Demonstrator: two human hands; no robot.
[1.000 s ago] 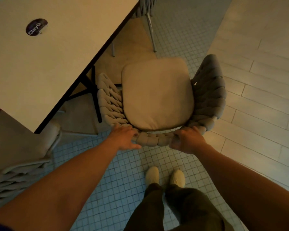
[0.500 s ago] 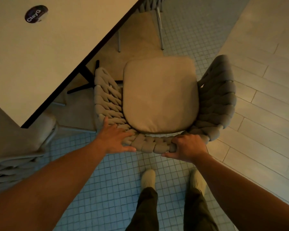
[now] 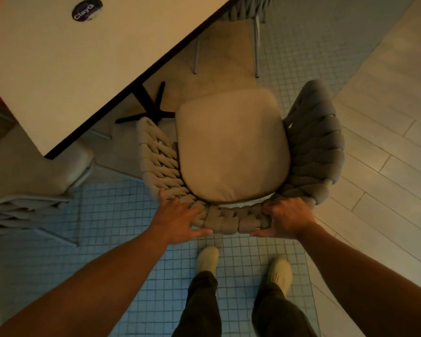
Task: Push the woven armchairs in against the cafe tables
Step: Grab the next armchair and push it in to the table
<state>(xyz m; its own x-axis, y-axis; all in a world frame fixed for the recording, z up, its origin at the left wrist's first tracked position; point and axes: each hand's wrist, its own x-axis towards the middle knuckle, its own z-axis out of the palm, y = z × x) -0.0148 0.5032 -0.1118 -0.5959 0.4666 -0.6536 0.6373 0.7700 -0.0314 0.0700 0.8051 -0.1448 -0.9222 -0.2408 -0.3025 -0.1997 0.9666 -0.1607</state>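
My left hand (image 3: 178,221) lies flat, fingers spread, on the near rim of the woven armchair (image 3: 231,222), while my right hand (image 3: 286,220) has its grip clenched around that same backrest rim just to the right. The armchair stands on the floor tiles (image 3: 112,215) right of the pale surface (image 3: 88,69), its left arm near the dark edge and black base (image 3: 151,110); open tile lies between seat cushion (image 3: 231,147) and the far chair (image 3: 246,10), another chair (image 3: 34,190) left
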